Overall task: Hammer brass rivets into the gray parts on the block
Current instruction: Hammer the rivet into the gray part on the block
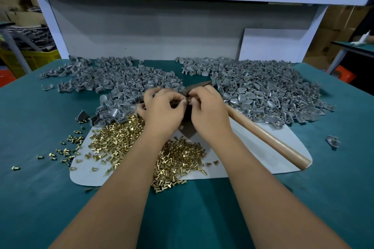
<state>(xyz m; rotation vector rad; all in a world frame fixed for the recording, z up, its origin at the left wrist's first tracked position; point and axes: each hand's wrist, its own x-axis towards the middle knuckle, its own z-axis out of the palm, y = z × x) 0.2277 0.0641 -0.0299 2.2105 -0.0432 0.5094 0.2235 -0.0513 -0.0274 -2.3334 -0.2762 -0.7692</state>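
Over the dark block [187, 116] at bench centre, both hands are brought together, fingers curled inward; the left hand [162, 110] and right hand [209, 110] seem to be pinching something small between the fingertips, most likely a gray part with a rivet, but the item itself is hidden by the fingers and cannot be confirmed. Loose brass rivets [121, 139] are heaped on the white sheet [261, 153] just in front of the block and scattered onto the green bench [30, 188]. Gray parts are piled behind: a left pile [113, 79] and a right pile [267, 89], the right one showing brass specks, so judged as finished. The hammer handle [267, 137] is lying on the sheet beside the right wrist, not held. Risks, judged: a rivet seated crooked could be bent or could crack the part when struck; fingers kept close to the block could be hit; the small part could be dropped into the rivet heap; the forearms could sweep rivets off the sheet; finished and unfinished piles could be mixed, since they nearly touch. No brand, label or readable writing is seen anywhere.
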